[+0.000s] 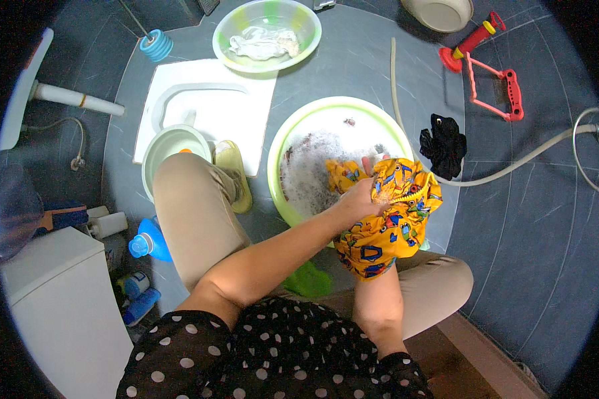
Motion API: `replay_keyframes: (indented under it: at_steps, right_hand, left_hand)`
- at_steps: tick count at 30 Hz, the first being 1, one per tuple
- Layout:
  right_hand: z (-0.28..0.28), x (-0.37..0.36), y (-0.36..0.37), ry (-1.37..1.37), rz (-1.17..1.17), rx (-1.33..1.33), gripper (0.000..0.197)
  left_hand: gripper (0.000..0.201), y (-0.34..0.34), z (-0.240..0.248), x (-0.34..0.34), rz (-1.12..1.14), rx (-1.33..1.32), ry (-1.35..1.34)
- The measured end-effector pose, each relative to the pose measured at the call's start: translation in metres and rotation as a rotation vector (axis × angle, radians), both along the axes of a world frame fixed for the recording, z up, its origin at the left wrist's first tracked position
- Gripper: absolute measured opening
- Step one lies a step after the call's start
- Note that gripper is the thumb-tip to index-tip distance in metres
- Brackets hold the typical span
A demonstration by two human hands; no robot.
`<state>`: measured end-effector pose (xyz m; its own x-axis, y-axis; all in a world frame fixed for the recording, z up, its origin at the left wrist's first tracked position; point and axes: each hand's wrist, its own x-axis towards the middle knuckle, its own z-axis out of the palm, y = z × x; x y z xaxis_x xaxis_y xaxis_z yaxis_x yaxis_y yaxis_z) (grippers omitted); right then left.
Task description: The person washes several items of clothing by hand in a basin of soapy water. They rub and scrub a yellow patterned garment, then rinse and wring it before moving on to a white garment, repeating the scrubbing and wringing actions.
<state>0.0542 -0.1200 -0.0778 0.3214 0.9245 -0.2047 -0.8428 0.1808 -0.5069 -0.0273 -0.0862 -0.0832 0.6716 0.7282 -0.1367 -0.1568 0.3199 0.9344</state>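
A yellow garment [393, 226] with a colourful cartoon print and a toothed yellow trim hangs over the near right rim of a round basin [275, 159]. My left hand [361, 201] is closed on its left side, the arm reaching across from the left. My right forearm [379, 302] goes up under the cloth, which covers most of that hand. Pinkish fingertips [366, 163] show past the garment's far edge; whose hand they belong to is unclear. Part of the yellow cloth dips into the basin's foamy water [316, 149], where dark cloth lies partly under suds.
Behind stands a basin [219, 41] with white cloth. A squat toilet [206, 86] and a pale bowl [154, 149] are at left, near a blue bottle [150, 239]. Black cloth [444, 146] lies right, beside a hose [512, 169]. A red rack [512, 93] is on the wall.
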Motion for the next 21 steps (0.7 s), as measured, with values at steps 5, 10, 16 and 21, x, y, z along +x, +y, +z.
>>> replay_keyframes:
  at_steps: [5, 10, 16, 21]
  right_hand:
    - [-0.061, 0.039, 0.006, -0.014, 0.041, -0.126, 0.043]
    - [-0.095, 0.051, 0.001, -0.029, 0.087, -0.224, 0.043]
    - [-0.116, 0.059, -0.002, -0.063, 0.096, -0.283, 0.043]
    - [-0.122, 0.061, 0.001, -0.085, 0.115, -0.307, 0.044]
  left_hand:
    - [0.045, 0.005, -0.035, 0.000, 0.052, 0.082, 0.083]
    - [0.062, 0.001, -0.078, 0.004, 0.329, 0.204, 0.710]
    - [0.058, 0.004, -0.088, 0.001, 0.304, 0.036, 0.398]
    - [0.065, 0.007, -0.075, 0.001, 0.259, 0.082, 0.370]
